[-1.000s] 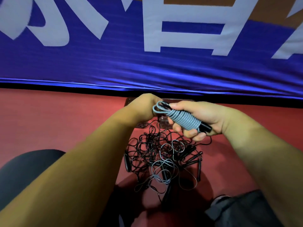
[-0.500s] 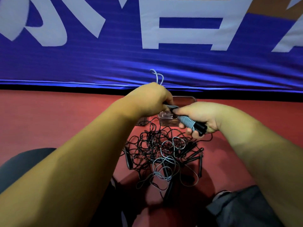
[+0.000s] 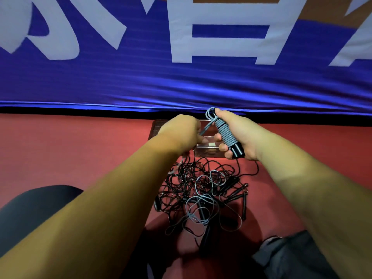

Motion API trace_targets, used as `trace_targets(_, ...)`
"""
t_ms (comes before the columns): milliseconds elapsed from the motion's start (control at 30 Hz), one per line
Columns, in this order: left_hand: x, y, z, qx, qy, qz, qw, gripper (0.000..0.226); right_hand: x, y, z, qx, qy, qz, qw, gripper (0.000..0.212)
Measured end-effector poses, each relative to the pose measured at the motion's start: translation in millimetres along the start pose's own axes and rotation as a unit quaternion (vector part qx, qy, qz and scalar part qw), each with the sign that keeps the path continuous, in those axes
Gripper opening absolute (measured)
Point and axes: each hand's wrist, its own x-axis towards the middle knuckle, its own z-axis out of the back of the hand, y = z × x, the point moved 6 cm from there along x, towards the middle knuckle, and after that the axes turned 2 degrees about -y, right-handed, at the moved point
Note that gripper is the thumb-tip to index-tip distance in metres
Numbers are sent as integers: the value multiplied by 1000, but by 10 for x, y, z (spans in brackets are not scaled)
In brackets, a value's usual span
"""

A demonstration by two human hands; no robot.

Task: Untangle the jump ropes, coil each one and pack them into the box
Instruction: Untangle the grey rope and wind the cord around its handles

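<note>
Banner [image 3: 181, 87] lettering white, cropped, unreadable. Right hand [image 3: 241, 131] grips grey coiled rope [image 3: 225, 132]; left hand [image 3: 180, 132] pinches its strand above clear box [image 3: 207, 153]. Red floor [image 3: 80, 150] stretches wide left of tangle [image 3: 199, 188].

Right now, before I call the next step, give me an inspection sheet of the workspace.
Surface: red floor, ropes lying on it.
Job's things: grey rope coiled round a black handle; tangled pile of black and grey ropes on the floor; clear box just beyond the pile, contents unclear.
Clutter: nothing seen.
Hands: right hand grips the coil; left hand holds its loose strand in curled fingers.
Cables: nothing seen.
Surroundings: blue banner with white characters; the person's dark trousers.
</note>
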Motion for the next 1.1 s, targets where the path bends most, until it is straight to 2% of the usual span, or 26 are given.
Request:
trace_targets(100, -30, 88, -46, -181, 12, 66, 981, 34, 2, 22, -3, 2, -13, 14, 1000, 40)
trace_targets(200, -3, 238, -21, -301, -25, 134, 944, 35, 1, 26, -2, -3, -14, 18, 1000, 38)
trace_targets(267, 60, 283, 15, -307, -37, 113, 944, 36, 8, 12, 18, 1, -18, 13, 1000, 41)
trace_targets(333, 80, 250, 10, -335, -2, 77, 939, 30, 28, 7, 60, 8, -28, 6, 1000, 44)
trace_targets(367, 72, 201, -18, -401, 36, 65, 913, 25, 38, 7, 84, 9, -33, 4, 999, 46)
trace_targets(433, 33, 77, -39, -529, 104, 59, 840, 16, 54, 12, 126, 13, -44, 9, 999, 49)
trace_targets(500, 14, 37, -26, -581, 115, 83, 801, 28, 61, 28, 159, 19, -58, 23, 998, 50)
trace_targets(567, -10, 25, -51, -602, 138, 102, 780, 34, 56, 59, 161, 16, -63, 46, 997, 48)
trace_targets(667, -55, -35, -100, -559, 203, 66, 802, 26, 24, 130, 138, 9, -42, 72, 997, 52)
trace_targets(767, -73, 15, -110, -495, 226, 61, 837, 26, -30, 185, 82, -15, -32, 84, 996, 54)
trace_targets(1000, -46, 162, -34, -341, 181, 46, 921, 15, -31, 154, 57, -76, -48, 89, 992, 55)
trace_targets(1100, -7, 188, -83, -289, 145, 58, 945, 14, -17, 109, -8, -81, -15, 58, 995, 55)
